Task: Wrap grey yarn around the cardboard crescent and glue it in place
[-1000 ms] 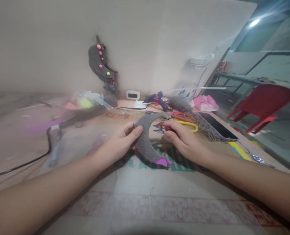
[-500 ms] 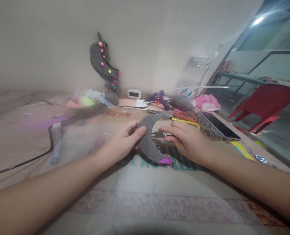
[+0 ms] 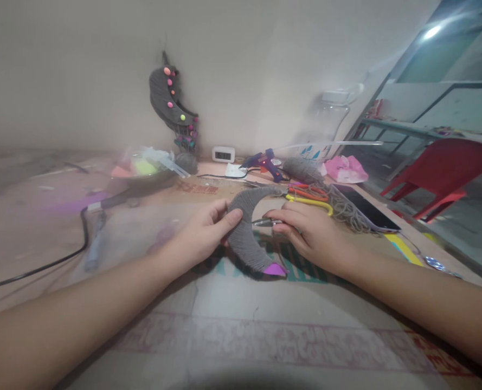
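Observation:
A crescent wrapped in grey yarn (image 3: 244, 233) stands above the cardboard, with a bare purple tip (image 3: 275, 269) at its lower end. My left hand (image 3: 210, 230) pinches its outer edge, thumb on the front face. Inside the curve, my right hand (image 3: 309, 230) holds a small metal tool, apparently snips (image 3: 265, 222), whose closed blades point left at the crescent's inner edge. The tool's handle is hidden in my fingers. A dark strand hangs near the purple tip.
Behind the crescent lie orange scissors (image 3: 306, 190), yellow-handled scissors (image 3: 312, 202), loose grey yarn (image 3: 348, 211) and a phone (image 3: 365, 208). Farther back are a glue gun (image 3: 265, 161), a clock (image 3: 223, 154), a bottle (image 3: 330, 119) and a bowl (image 3: 143, 181). A decorated crescent (image 3: 163, 97) hangs on the wall.
The blades in my right hand have gone from spread to closed. The crescent's lower end has shifted slightly left. My left hand keeps its hold.

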